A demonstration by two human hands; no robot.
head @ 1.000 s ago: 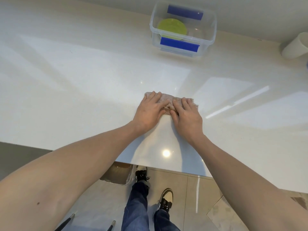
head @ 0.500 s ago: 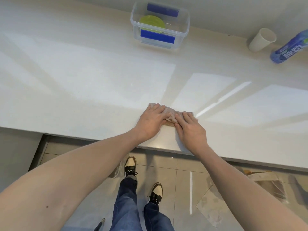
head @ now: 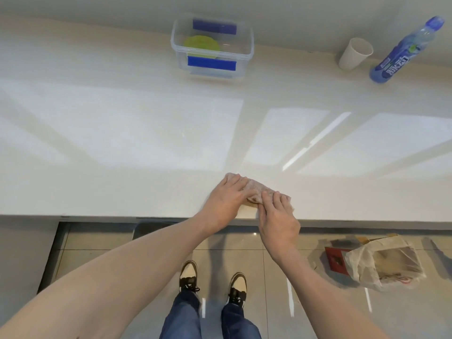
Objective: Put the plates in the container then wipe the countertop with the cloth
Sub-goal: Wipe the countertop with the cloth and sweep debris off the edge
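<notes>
A folded pinkish cloth lies on the white countertop close to its front edge. My left hand presses flat on the cloth's left part. My right hand grips its right end, the fingers curled over it. At the back of the counter stands a clear plastic container with blue clasps. A green plate lies inside it.
A white paper cup and a blue drink bottle stand at the back right by the wall. On the tiled floor below, right of my feet, lies a plastic bag with a red object beside it.
Both hands have dragged the cloth toward me, from mid-counter to the front edge. The view has pulled back, so the cup, bottle and floor now show.
</notes>
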